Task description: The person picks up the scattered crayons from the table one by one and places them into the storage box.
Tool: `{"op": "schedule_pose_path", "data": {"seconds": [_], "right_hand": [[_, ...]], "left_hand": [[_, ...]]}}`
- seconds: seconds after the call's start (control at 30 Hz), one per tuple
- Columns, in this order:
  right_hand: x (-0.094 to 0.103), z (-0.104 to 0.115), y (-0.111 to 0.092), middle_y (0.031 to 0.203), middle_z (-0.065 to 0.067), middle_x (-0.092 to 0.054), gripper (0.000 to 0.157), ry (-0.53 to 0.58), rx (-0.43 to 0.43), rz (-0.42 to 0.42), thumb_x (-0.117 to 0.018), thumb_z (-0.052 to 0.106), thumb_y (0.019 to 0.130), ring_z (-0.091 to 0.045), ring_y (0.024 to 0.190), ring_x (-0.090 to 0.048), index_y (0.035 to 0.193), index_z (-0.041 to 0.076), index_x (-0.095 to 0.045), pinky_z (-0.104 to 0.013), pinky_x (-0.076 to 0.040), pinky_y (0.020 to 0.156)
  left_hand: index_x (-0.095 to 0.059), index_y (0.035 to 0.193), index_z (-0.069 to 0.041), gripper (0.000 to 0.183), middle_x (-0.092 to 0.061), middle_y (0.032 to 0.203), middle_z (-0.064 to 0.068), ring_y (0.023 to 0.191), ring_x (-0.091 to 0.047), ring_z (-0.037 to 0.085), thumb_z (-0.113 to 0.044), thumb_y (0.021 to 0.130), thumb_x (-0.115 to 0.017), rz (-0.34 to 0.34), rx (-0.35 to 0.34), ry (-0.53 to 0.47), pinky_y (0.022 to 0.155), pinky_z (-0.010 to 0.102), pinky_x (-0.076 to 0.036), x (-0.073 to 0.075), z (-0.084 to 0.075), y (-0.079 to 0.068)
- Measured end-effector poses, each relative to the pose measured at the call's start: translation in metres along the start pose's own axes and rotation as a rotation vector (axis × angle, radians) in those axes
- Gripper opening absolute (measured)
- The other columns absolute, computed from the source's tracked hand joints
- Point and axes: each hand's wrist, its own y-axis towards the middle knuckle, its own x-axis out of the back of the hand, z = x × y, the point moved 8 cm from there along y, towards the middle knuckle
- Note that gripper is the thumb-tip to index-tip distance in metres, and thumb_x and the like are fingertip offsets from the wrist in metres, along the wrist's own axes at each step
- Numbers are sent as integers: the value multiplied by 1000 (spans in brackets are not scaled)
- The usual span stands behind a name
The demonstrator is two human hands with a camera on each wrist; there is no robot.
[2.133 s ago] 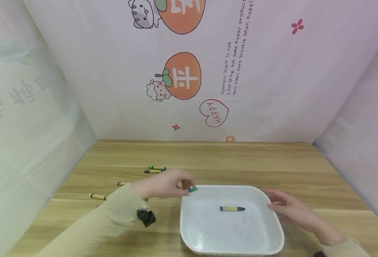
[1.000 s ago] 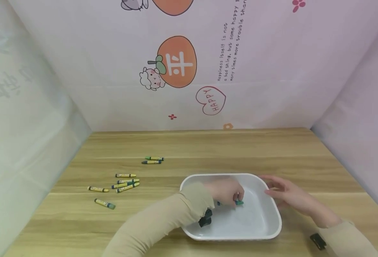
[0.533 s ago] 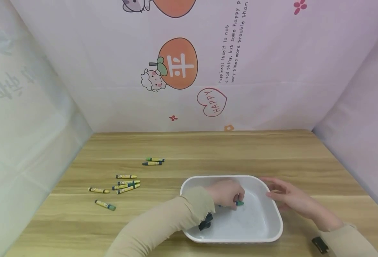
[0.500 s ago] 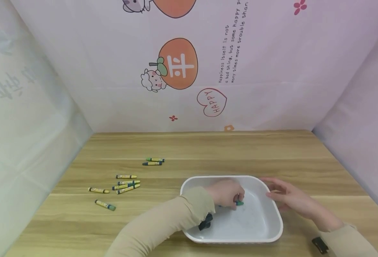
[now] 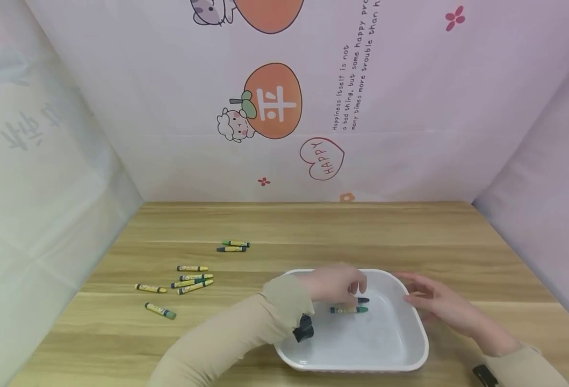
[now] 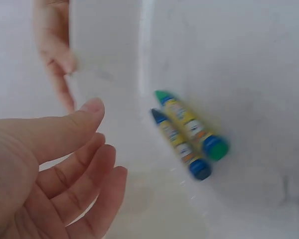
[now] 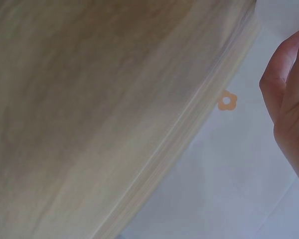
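Note:
In the head view a white plastic basin (image 5: 361, 349) sits at the front right of the table. On its floor a green crayon (image 5: 361, 309) and a dark blue crayon (image 5: 364, 300) lie side by side, partly covered by my left hand (image 5: 336, 282). That hand hovers just over them, and the left wrist view shows its thumb and fingers apart with nothing between them. My right hand (image 5: 444, 303) holds the basin's right side, thumb at the rim and fingers along the outside. Only part of this hand shows in the right wrist view.
Left of the basin several crayons lie on the wooden table (image 5: 313, 228): a group of yellow-wrapped crayons (image 5: 192, 282), a green-tipped one (image 5: 160, 310) nearer me, and a pair (image 5: 233, 246) farther back. A printed white sheet (image 5: 390, 161) stands behind the table.
My left hand carried the green crayon from the left into the basin, set it beside the dark blue one and let go, lifting slightly. The right hand stays at the basin's rim.

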Motion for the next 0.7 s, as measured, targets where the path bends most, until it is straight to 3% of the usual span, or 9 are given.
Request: {"op": "schedule_pose_path", "data": {"seconds": [0.1, 0.33, 0.5, 0.7], "right_hand": [[0, -1, 0, 116, -13, -53, 47, -1, -9, -7, -49, 12, 98, -16, 96, -64, 143, 11, -37, -42, -57, 74], [0, -1, 0, 116, -13, -53, 44, 21, -1, 2, -48, 10, 98, -16, 96, -64, 140, 24, -43, -44, -57, 73], [-1, 0, 0, 118, -17, -52, 46, 12, 2, -1, -48, 10, 98, -17, 96, -65, 143, 11, -38, -44, -57, 73], [-2, 2, 0, 119, -25, -49, 49, -9, -6, -15, -49, 10, 98, -17, 95, -65, 142, 0, -31, -43, -57, 72]], "left_hand": [[-65, 106, -14, 22, -63, 92, -5, 80, -53, 4, -20, 85, -71, -24, -14, -30, 69, 13, -43, 17, 2, -13], [-65, 109, -14, 23, -67, 101, -1, 86, -55, 4, -18, 87, -69, -83, -34, -67, 75, 15, -46, 46, 21, -42], [-65, 110, -14, 23, -66, 106, 1, 90, -56, 4, -19, 88, -67, -103, -25, -101, 80, 18, -48, 54, 44, -71], [-67, 102, -14, 15, -66, 101, 0, 91, -59, 8, -16, 88, -67, -162, -12, -151, 83, 24, -50, 62, 70, -118]]}}
